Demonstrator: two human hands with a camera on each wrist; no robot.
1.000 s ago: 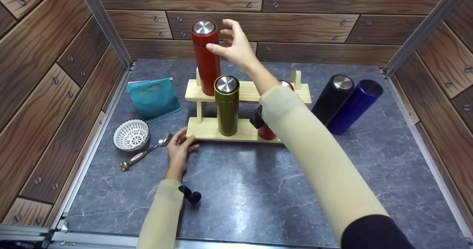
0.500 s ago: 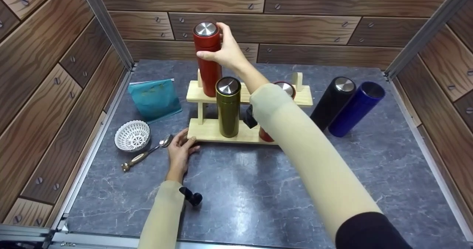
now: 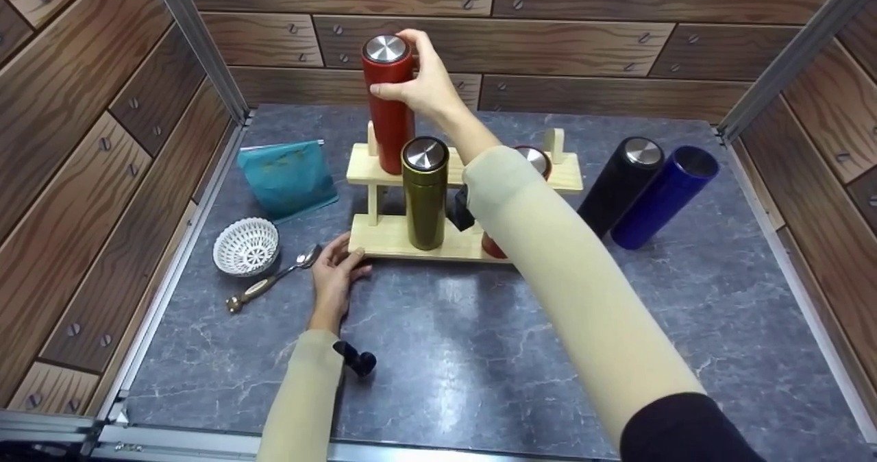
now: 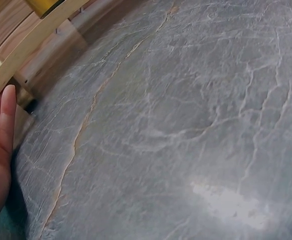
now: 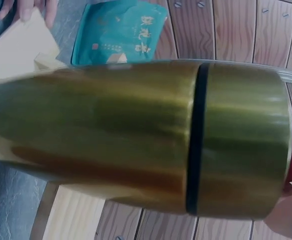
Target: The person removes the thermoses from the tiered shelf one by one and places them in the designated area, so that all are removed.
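Head view first, taking in the grey stone-patterned table (image 3: 479, 352) with a two-tier wooden rack (image 3: 404, 239) near its middle. Standing upright on the upper tier at the left end, a tall red flask (image 3: 389, 105), long axis vertical, steel cap up. Right hand (image 3: 421, 81) wrapped round its upper part from the right side, thumb across the front and fingers curled behind, so closed firmly on the flask. Far nearer to it than the left hand (image 3: 336, 273), which rests with relaxed fingers against the front left corner of the lower tier, holding nothing. On that lower tier, just in front of the red flask and lower, an olive-green flask (image 3: 425, 191), upright too. Off to the right, black flask (image 3: 620, 184) and blue flask (image 3: 664, 198) side by side. At the left, teal pouch (image 3: 288, 177), white basket (image 3: 245, 246), spoon (image 3: 274, 280). Right wrist view filled by the green flask (image 5: 135, 135), only a sliver of red at the edge; grip unreadable there. Left wrist view: fingers (image 4: 5, 120) straight beside the rack's edge (image 4: 30, 47), something the head view leaves small.
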